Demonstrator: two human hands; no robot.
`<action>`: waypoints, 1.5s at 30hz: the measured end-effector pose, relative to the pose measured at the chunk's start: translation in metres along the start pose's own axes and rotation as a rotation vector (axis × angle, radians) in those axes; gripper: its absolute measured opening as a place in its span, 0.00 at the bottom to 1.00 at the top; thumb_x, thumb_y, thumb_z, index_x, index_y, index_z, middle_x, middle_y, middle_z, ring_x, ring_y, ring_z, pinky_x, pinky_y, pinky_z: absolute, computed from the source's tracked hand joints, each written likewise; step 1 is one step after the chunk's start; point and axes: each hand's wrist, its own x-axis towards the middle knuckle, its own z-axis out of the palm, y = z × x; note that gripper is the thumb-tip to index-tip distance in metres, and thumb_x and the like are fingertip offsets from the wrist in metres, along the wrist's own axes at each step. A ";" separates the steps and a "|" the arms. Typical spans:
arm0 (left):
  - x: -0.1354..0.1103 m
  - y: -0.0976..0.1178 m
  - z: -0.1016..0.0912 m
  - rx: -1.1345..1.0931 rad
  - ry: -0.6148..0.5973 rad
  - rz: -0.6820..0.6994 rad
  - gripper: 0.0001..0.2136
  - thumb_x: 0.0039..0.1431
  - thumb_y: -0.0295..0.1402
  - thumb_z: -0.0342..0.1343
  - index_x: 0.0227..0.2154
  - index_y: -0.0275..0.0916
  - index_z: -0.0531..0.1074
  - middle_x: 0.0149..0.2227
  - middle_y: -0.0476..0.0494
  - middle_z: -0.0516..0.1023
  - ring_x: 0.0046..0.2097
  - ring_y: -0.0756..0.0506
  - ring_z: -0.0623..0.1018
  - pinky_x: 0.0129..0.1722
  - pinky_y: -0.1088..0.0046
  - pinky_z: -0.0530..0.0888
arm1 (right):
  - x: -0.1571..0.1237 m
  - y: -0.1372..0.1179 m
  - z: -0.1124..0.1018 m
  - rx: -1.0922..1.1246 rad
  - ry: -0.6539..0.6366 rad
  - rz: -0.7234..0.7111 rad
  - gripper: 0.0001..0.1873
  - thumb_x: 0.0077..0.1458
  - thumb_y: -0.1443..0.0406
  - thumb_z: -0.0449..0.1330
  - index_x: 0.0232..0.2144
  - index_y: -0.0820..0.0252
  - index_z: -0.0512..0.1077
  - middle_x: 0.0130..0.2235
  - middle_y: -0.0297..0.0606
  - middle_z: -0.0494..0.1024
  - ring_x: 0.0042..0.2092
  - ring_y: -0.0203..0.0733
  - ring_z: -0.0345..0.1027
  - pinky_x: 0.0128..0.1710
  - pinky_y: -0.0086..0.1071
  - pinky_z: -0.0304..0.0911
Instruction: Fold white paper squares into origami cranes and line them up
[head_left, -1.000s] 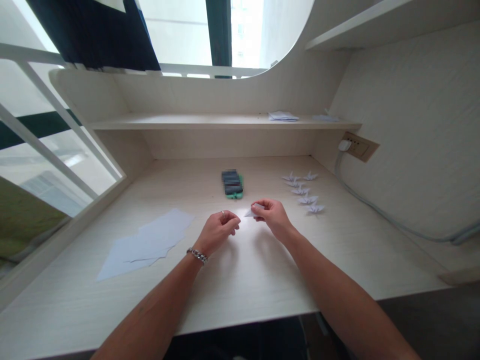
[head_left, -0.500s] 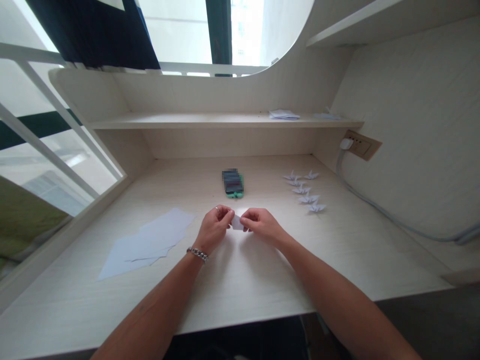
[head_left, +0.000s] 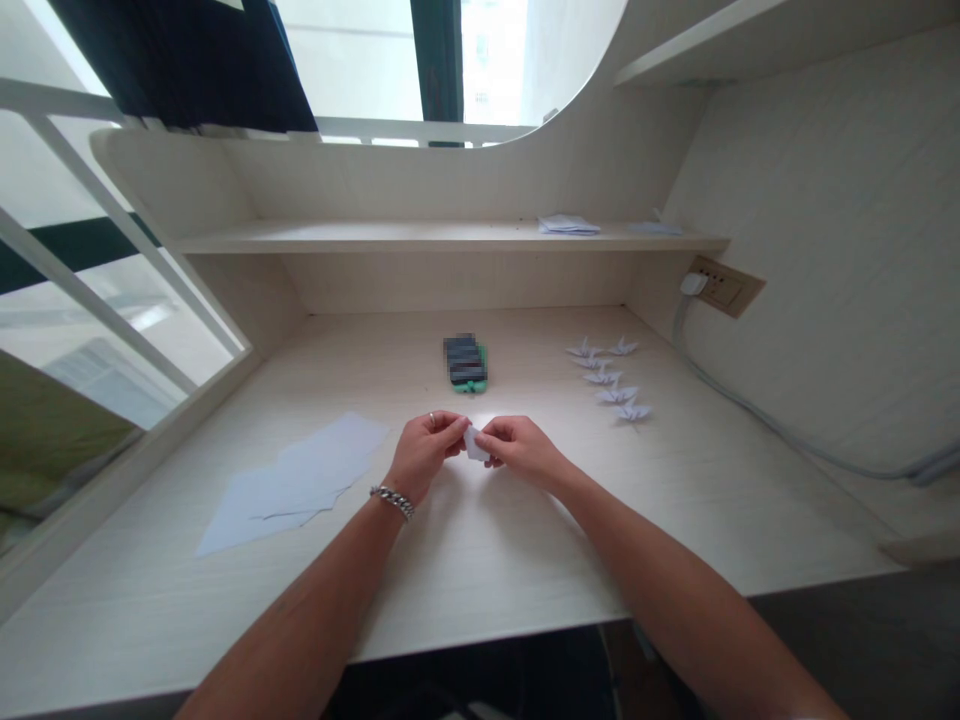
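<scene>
A small folded piece of white paper [head_left: 474, 444] is pinched between both hands just above the desk [head_left: 487, 540]. My left hand [head_left: 424, 455], with a ring and a metal bracelet on the wrist, grips its left side with closed fingertips. My right hand [head_left: 522, 450] grips its right side the same way. The two hands nearly touch over the desk's middle.
Several loose white sheets [head_left: 296, 480] lie at the left. A phone in a green case [head_left: 466, 364] lies behind the hands. Several folded paper cranes [head_left: 609, 378] stand in a row at the right. More folded paper [head_left: 568, 225] rests on the shelf. A cable [head_left: 757, 410] runs from the wall socket.
A second ago only my right hand held the paper, off to the right. Both hands have come together and now pinch it between them.
</scene>
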 end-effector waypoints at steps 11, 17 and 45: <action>-0.002 -0.001 0.005 -0.068 0.049 0.048 0.16 0.38 0.37 0.70 0.29 0.33 0.75 0.25 0.47 0.77 0.28 0.50 0.75 0.32 0.72 0.73 | -0.002 -0.001 0.002 0.033 -0.017 -0.024 0.16 0.48 0.55 0.62 0.23 0.63 0.71 0.23 0.37 0.75 0.26 0.36 0.69 0.27 0.28 0.62; -0.003 0.000 0.005 -0.083 0.026 0.050 0.16 0.39 0.36 0.70 0.31 0.33 0.75 0.26 0.47 0.77 0.28 0.50 0.76 0.32 0.72 0.73 | -0.001 0.000 0.004 0.081 0.005 -0.014 0.17 0.48 0.53 0.62 0.23 0.63 0.71 0.23 0.37 0.75 0.25 0.35 0.68 0.27 0.29 0.63; -0.004 0.005 0.000 -0.216 -0.016 0.008 0.15 0.36 0.30 0.70 0.31 0.33 0.76 0.22 0.49 0.75 0.25 0.50 0.74 0.29 0.73 0.71 | -0.005 -0.004 0.001 0.032 -0.059 -0.079 0.14 0.49 0.57 0.63 0.23 0.63 0.72 0.24 0.36 0.76 0.27 0.36 0.69 0.29 0.29 0.61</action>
